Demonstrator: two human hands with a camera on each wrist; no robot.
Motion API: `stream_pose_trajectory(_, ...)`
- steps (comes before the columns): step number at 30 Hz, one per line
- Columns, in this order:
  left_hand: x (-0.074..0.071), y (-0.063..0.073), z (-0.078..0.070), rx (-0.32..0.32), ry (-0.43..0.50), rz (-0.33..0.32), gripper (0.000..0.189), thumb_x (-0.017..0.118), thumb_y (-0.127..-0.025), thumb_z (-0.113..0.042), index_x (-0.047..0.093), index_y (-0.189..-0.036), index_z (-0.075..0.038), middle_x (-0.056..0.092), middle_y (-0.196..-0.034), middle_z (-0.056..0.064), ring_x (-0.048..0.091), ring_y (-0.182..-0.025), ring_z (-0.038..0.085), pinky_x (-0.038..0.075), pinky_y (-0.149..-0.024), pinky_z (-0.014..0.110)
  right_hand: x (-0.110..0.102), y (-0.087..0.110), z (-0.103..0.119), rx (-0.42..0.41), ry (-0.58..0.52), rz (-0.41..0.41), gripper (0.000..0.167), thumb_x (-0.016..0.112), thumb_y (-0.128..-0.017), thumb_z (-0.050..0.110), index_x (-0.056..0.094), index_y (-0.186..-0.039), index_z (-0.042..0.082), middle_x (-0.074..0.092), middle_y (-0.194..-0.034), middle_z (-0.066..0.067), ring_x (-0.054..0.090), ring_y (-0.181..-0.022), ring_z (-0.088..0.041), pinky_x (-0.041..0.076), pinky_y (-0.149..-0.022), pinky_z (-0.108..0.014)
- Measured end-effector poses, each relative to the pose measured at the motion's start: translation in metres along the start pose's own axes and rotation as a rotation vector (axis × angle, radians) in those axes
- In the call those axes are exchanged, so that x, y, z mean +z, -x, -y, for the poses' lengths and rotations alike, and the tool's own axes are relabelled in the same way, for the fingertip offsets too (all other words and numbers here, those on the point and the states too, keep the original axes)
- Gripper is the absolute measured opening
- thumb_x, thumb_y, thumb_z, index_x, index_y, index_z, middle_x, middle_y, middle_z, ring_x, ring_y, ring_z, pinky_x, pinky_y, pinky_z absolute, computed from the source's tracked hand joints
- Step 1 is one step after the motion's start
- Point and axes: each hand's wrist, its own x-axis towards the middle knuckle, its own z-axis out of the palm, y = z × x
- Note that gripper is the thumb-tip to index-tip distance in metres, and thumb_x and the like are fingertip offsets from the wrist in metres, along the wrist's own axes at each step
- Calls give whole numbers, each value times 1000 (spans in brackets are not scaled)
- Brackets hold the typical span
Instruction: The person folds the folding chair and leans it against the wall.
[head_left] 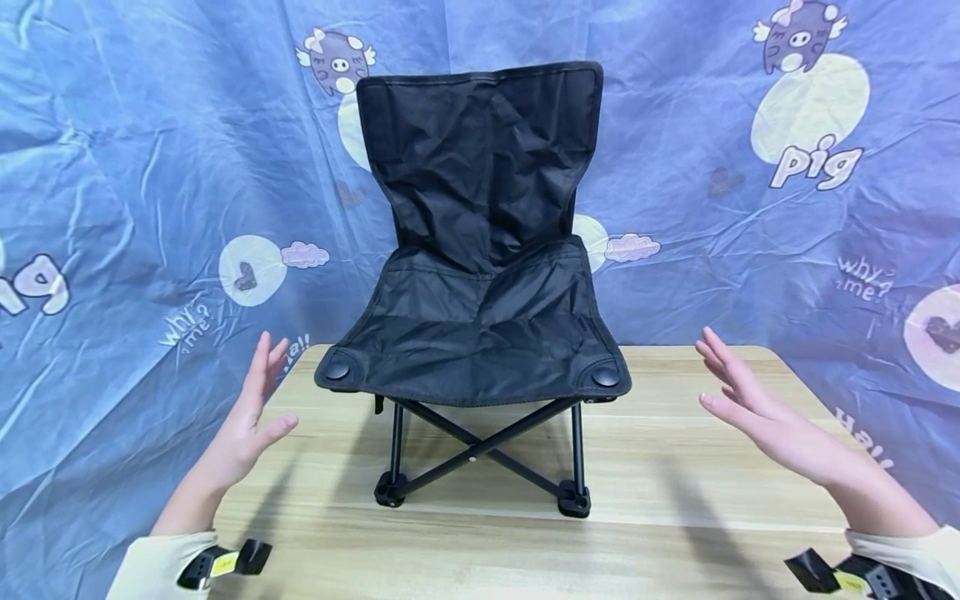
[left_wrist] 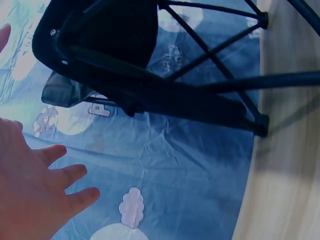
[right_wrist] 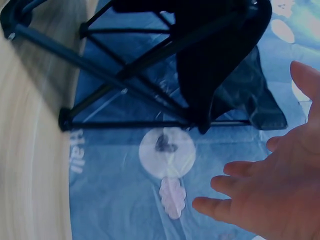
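A black folding chair (head_left: 480,325) stands unfolded and upright in the middle of the wooden table. Its fabric back rises toward the curtain, and crossed metal legs (head_left: 474,454) with plastic feet support the seat. My left hand (head_left: 251,421) hovers to the left of the chair, fingers straight and thumb apart, holding nothing. On the other side, my right hand (head_left: 765,417) is raised with its palm toward the chair, also holding nothing. Both wrist views show a gap between the spread fingers and the chair's dark frame (left_wrist: 165,95). Part of the rear legs is hidden behind the seat.
A pale wooden table (head_left: 675,492) lies under the chair, its far edge close to a blue printed curtain (head_left: 187,167). Black camera mounts (head_left: 225,562) are strapped over the light sleeves at both wrists. Shadows of the arms fall across the tabletop.
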Motion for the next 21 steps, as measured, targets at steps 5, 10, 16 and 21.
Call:
stream_pose_trajectory(5, 3, -4, -2, 35, 181, 27, 96, 55, -86, 10, -2, -160, -13, 25, -160, -2, 30, -141, 4, 30, -108, 12, 2, -4, 4, -33, -102, 36, 72, 34, -105, 1, -5, -160, 27, 15, -163, 0, 23, -135, 12, 32, -91, -4)
stream_pose_trajectory(10, 8, -6, -1, 20, 345, 41, 95, 58, -91, 2, -5, -161, -16, 24, -161, 1, 35, -140, 8, 33, -109, 16, 9, -15, 11, -233, -359, 98, 69, 23, -104, -7, -7, -160, 19, 20, -159, 8, 26, -140, 4, 32, -103, -9)
stream_pose_trajectory(16, 21, -7, 1, -24, 446, 21, 97, 61, -92, -5, -6, -160, -18, 19, -163, 9, 37, -138, 12, 36, -108, 21, 22, -28, 16, -429, -619, 198, 65, 17, -103, -8, -8, -159, 12, 19, -162, -4, 27, -145, -11, 36, -111, -21)
stream_pose_trajectory(21, 30, -12, 1, 20, 568, 31, 95, 64, -94, -11, -4, -161, -19, 20, -162, 12, 38, -139, 15, 40, -107, 25, 30, -32, 24, -438, -693, 222, 63, 17, -104, -6, -9, -159, 10, 20, -160, -6, 29, -145, -15, 38, -112, -27)
